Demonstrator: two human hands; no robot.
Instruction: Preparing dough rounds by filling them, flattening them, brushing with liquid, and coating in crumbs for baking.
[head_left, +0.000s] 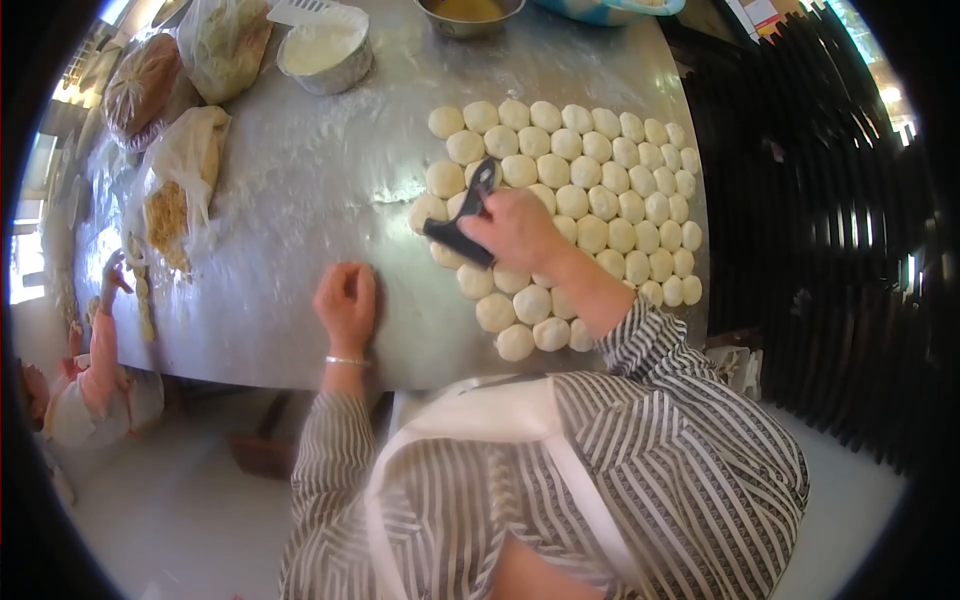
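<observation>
My right hand (517, 229) grips a black hand tool (459, 238) with a flat wide end, possibly a scraper or presser. It is over the left side of several packed rows of round dough balls (592, 234), and it hides some of them. Whether the tool touches the dough I cannot tell. My left hand (345, 304), with a bracelet at the wrist, is loosely curled at the steel tabletop (315, 187), left of the dough. Nothing shows in its fingers.
At the back are a metal pot of white powder (324, 56), a metal bowl of yellowish liquid (469, 10) and a blue-and-white basin (611, 10). Plastic bags of fillings (180, 172) line the left. A co-worker's arm (105, 337) reaches in there. Dark stacked trays (810, 225) stand right.
</observation>
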